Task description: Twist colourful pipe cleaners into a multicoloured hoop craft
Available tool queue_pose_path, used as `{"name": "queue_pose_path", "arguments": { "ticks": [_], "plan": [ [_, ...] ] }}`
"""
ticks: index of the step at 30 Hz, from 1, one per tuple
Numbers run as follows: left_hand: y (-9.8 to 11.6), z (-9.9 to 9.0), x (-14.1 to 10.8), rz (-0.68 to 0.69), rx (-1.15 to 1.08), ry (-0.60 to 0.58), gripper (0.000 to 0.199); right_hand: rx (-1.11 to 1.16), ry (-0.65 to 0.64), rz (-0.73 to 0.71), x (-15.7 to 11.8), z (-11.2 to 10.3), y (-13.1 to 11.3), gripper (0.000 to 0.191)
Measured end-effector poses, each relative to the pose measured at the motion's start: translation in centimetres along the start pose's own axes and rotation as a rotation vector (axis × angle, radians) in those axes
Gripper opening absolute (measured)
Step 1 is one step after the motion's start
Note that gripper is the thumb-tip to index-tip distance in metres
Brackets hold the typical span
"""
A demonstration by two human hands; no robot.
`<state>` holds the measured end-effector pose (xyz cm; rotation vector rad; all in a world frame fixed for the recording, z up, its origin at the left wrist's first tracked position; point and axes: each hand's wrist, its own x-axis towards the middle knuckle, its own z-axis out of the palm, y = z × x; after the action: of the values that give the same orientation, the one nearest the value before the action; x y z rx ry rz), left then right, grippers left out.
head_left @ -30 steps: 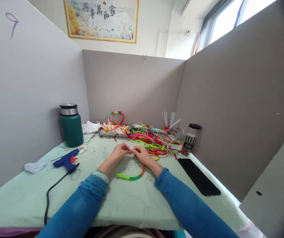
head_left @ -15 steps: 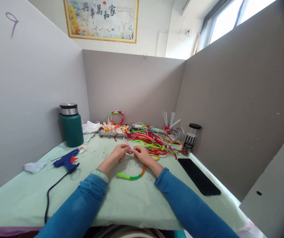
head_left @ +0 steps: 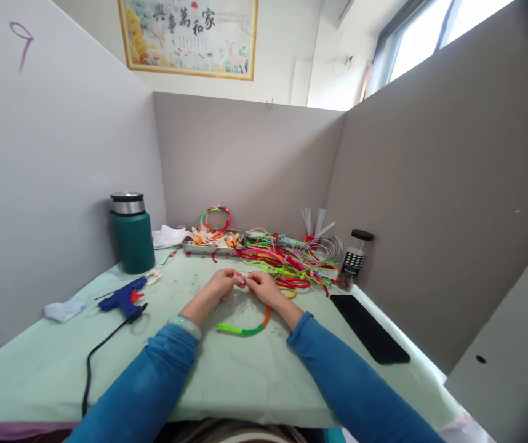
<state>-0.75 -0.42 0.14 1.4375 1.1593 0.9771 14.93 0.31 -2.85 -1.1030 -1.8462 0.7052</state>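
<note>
A pink strip [head_left: 240, 279] was pinched by the left hand [head_left: 221, 285] and right hand [head_left: 264, 288], fingertips together, seemingly for fine control; nearer, the green-orange curve [head_left: 248, 331] was rested on the cloth [head_left: 240, 384], apparently for support.

Both hands [head_left: 242, 285] nearly fingertip to fingertip, forearms angled inward, fingers bent.

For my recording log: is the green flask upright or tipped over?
Upright: the green flask stands on its base on the cloth, its silver-and-black lid on top.
</note>
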Motion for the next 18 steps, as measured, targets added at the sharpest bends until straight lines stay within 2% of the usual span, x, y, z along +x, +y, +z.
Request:
{"name": "queue_pose_path", "arguments": {
  "ticks": [5, 12, 18],
  "plan": [
    [-0.47, -0.07, 0.36, 0.016, 0.059, 0.03, 0.024, -0.013, -0.003, -0.004, -0.08, -0.12, -0.26, 0.019],
    [-0.68, -0.1, 0.68, 0.04, 0.098, 0.049, 0.022, -0.011, 0.0, 0.004, -0.07, -0.13, -0.05, 0.018],
    [-0.64, 0.13, 0.55, 0.125, 0.059, 0.071, 0.026, -0.009, 0.005, 0.014, 0.1, -0.02, 0.15, 0.018]
  ]
}}
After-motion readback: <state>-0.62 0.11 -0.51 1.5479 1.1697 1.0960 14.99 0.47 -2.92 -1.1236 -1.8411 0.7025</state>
